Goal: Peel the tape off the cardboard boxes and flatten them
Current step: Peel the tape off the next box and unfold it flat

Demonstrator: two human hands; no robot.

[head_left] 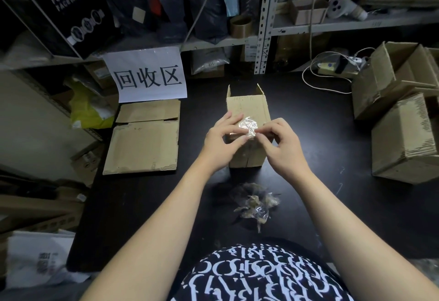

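A small cardboard box (247, 107) lies on the black table (308, 134), its open end with raised flaps pointing away from me. Above its top face both hands hold a crumpled wad of clear tape (248, 127). My left hand (221, 143) pinches the wad from the left with thumb and fingers. From the right, my right hand (282, 143) pinches it with thumb and forefinger. The near part of the box is hidden behind my hands.
A flattened box (142, 143) lies at the left under a paper sign (149, 76). A heap of peeled tape (255, 203) sits near my body. Several unflattened boxes (401, 134) stand at the right. Metal shelving (264, 22) and a cable (308, 79) are behind.
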